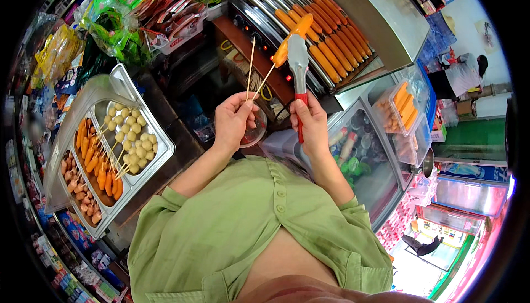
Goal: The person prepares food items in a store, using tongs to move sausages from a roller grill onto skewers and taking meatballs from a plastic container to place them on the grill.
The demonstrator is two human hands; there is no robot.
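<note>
Two thin wooden skewers (250, 67) are pinched between the thumb and fingers of my left hand (236, 119). One skewer is bare and points up; the other runs into the lower end of an orange sausage (282, 53). My right hand (310, 121) grips red-handled metal tongs (299, 61), whose jaws press on that sausage near its middle. Sausage and tongs are above the front edge of a hot-dog roller grill (265, 3). Several sausages (331, 42) lie in rows on its rollers, and red indicator lights glow on its front panel.
At left, a divided steel tray (165, 147) with a raised clear lid (66, 137) holds skewered balls and sausages. Packaged snacks (178, 25) are heaped beyond it. A glass-topped chest freezer (364, 154) at right bears plastic tubs of sausages (399, 108). A person (463, 75) is farther right.
</note>
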